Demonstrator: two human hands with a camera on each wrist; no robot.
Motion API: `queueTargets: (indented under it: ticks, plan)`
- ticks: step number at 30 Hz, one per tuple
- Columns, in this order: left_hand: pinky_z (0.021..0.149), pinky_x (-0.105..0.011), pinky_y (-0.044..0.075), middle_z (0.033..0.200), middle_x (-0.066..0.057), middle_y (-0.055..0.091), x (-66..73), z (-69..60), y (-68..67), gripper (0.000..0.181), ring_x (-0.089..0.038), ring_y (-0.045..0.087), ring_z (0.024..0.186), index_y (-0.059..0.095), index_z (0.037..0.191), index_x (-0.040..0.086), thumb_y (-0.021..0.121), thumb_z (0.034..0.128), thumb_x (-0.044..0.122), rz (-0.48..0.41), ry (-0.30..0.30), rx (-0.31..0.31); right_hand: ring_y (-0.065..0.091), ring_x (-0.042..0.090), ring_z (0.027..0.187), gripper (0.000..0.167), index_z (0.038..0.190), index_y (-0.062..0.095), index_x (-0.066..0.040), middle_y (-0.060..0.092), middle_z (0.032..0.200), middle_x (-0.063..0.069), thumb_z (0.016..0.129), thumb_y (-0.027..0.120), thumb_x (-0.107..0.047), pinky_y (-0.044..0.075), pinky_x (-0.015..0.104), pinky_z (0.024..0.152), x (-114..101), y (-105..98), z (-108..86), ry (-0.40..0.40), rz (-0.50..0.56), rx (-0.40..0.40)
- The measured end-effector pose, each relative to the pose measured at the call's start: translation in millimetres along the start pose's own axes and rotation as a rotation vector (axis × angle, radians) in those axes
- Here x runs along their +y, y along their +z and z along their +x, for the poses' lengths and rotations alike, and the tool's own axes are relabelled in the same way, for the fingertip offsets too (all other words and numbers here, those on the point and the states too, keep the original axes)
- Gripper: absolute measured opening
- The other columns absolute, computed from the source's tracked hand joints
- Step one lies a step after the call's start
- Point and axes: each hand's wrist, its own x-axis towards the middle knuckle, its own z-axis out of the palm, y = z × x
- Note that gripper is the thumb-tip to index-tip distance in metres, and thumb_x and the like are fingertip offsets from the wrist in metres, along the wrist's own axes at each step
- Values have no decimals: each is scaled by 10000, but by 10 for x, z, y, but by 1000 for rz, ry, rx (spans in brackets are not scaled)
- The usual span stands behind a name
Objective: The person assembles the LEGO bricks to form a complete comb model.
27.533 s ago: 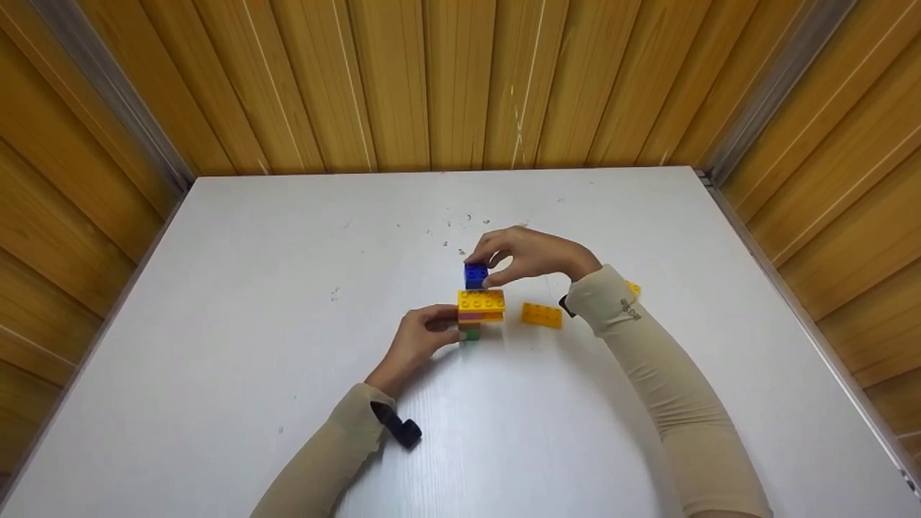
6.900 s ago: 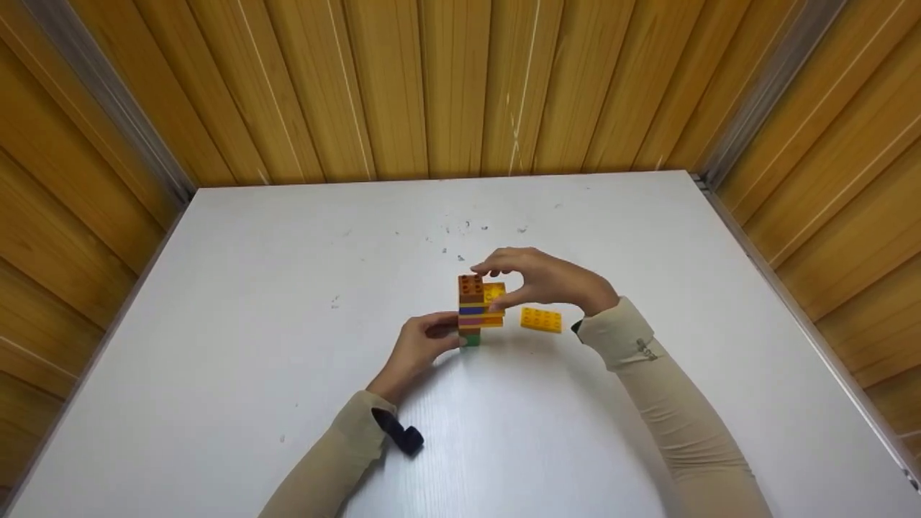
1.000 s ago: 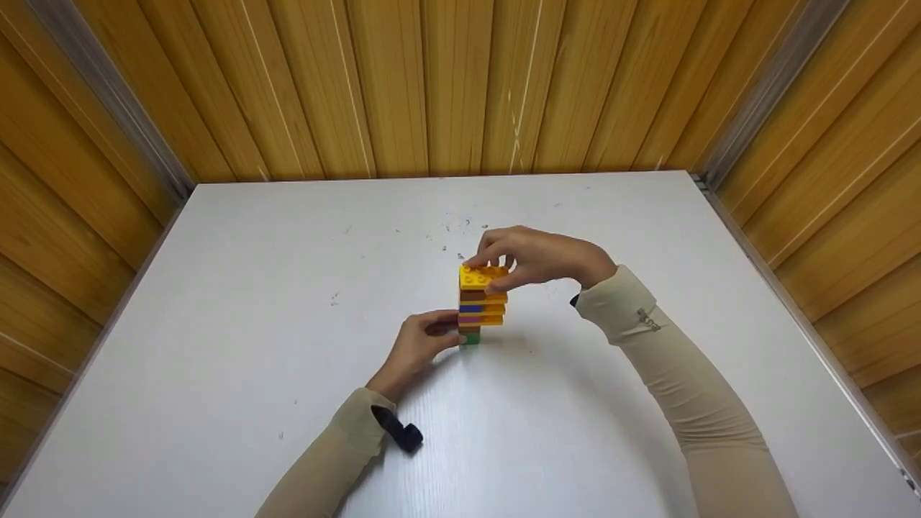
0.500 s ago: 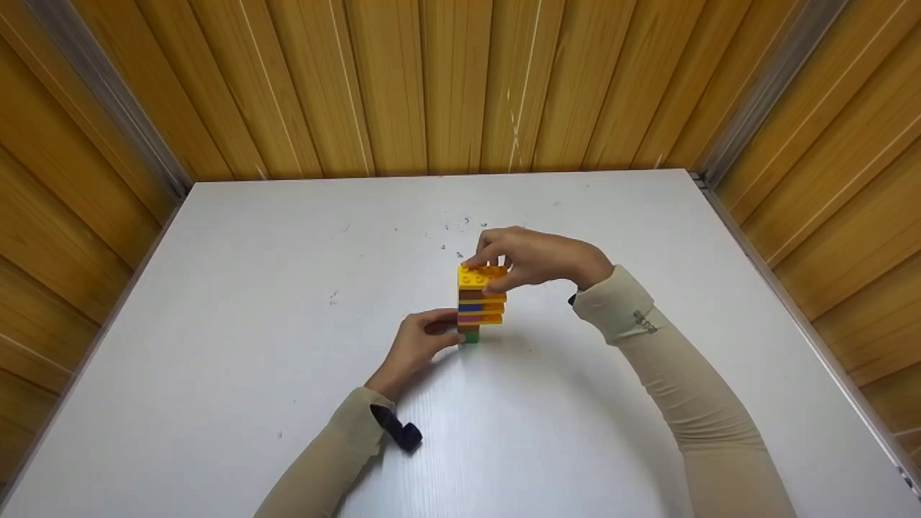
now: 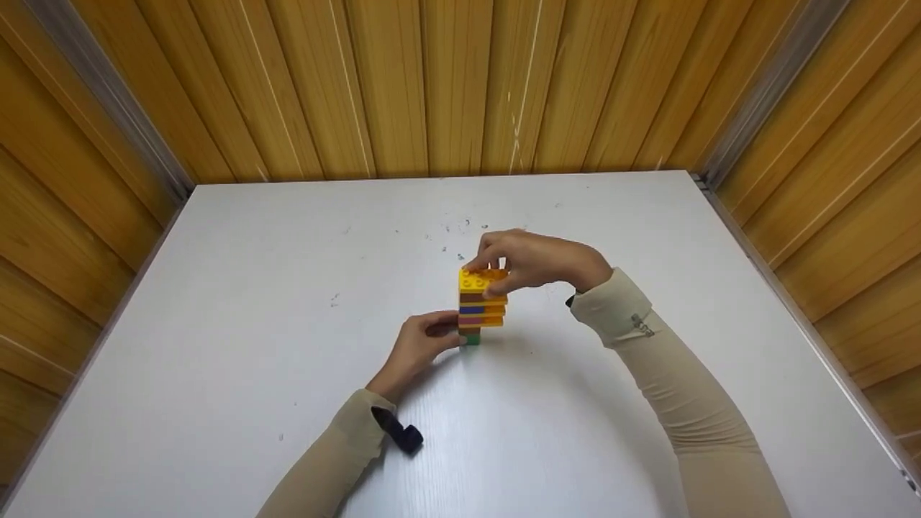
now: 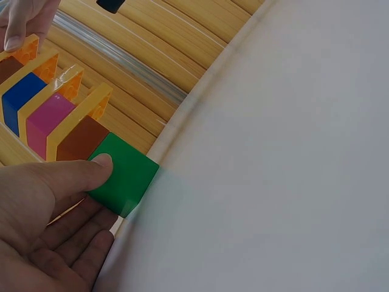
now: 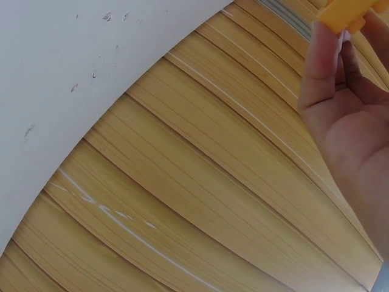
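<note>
A tower of toy building bricks stands upright on the table, with a green brick (image 6: pixel 130 176) at its base. Above that come a brown brick (image 6: pixel 83 140), a pink brick (image 6: pixel 50 125), a blue brick (image 6: pixel 22 100) and another brown brick, with yellow plates between them jutting to the right. My left hand (image 5: pixel 414 349) pinches the green brick low down, thumb on its near face. On top lies a yellow plate (image 5: pixel 472 280), held between the thumb and fingers of my right hand (image 5: pixel 540 259). Those fingers hide part of its studs.
The white table (image 5: pixel 288 288) has small dark scuffs behind the tower. Wood-look panels (image 5: pixel 460 86) close off the back and both sides. A black strap (image 5: pixel 396 429) sits around the left sleeve's cuff.
Earlier the right hand held the blue brick above the tower; since then blue, brown and yellow pieces were stacked. The loose yellow plate left the table. Over the last second, hands barely move.
</note>
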Motion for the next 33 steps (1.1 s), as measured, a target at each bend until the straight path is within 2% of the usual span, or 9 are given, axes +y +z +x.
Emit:
queueTargets:
  ticks: [5, 12, 19, 27, 33]
  plan:
    - [983, -327, 507, 1225, -85, 664, -3, -1, -19, 422, -206, 636, 1120, 631, 1254, 80, 723, 844, 118, -11, 16, -11, 565, 225, 971, 448, 1291, 623, -138, 593, 1062, 63, 858, 721, -202, 508, 326, 794, -49, 0, 5, 15, -27, 0]
    - [977, -316, 508, 1223, -66, 666, -21, -7, -28, 418, -188, 636, 1112, 632, 1255, 101, 720, 847, 130, -18, -1, -19, 561, 222, 970, 447, 1293, 620, -137, 589, 1056, 64, 860, 717, -191, 488, 304, 775, -82, 3, 24, 32, -46, -13]
    - [983, -355, 505, 1219, -132, 663, 11, -52, -74, 429, -249, 634, 1120, 626, 1253, 47, 725, 841, 114, -22, 34, -6, 560, 227, 980, 449, 1296, 617, -132, 596, 1069, 73, 861, 715, -192, 494, 311, 792, -87, 9, 70, 25, -38, -15]
    - [980, -346, 506, 1210, -84, 667, -43, -49, -156, 407, -211, 636, 1099, 638, 1239, 85, 725, 844, 133, -2, -16, 23, 548, 231, 998, 457, 1318, 599, -141, 588, 1107, 82, 877, 703, -203, 514, 332, 821, -98, 6, 171, -9, -24, -40]
    - [971, -339, 512, 1201, -85, 666, -46, -40, -188, 397, -215, 637, 1092, 639, 1223, 85, 730, 839, 130, -11, -42, 28, 549, 229, 1001, 449, 1322, 594, -138, 587, 1114, 78, 887, 692, -186, 505, 348, 848, -75, 27, 221, -47, -54, -25]
